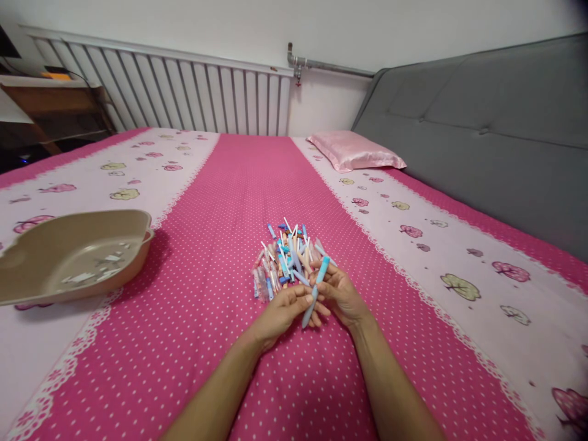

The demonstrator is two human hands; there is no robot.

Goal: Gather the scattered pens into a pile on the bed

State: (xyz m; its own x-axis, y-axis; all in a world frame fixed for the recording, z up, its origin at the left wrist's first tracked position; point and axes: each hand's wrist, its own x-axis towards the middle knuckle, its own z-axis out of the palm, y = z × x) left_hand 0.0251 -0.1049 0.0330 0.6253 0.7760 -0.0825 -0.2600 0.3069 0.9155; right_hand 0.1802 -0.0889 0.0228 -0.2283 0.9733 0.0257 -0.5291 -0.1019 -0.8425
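Observation:
A heap of small pens and caps (285, 257), blue, white and orange, lies on the pink dotted bedsheet (239, 196). Just in front of it my left hand (282, 312) and my right hand (340, 294) meet over the sheet. Between them they pinch one light blue pen (316, 291), which stands tilted with its tip up to the right. Both hands have their fingers curled round it.
A beige plastic tray (41, 245) with some white scraps inside sits at the left on the bed. A pink pillow (353, 150) lies at the far end beside the grey padded headboard (482, 135). A white radiator (184, 86) lines the back wall.

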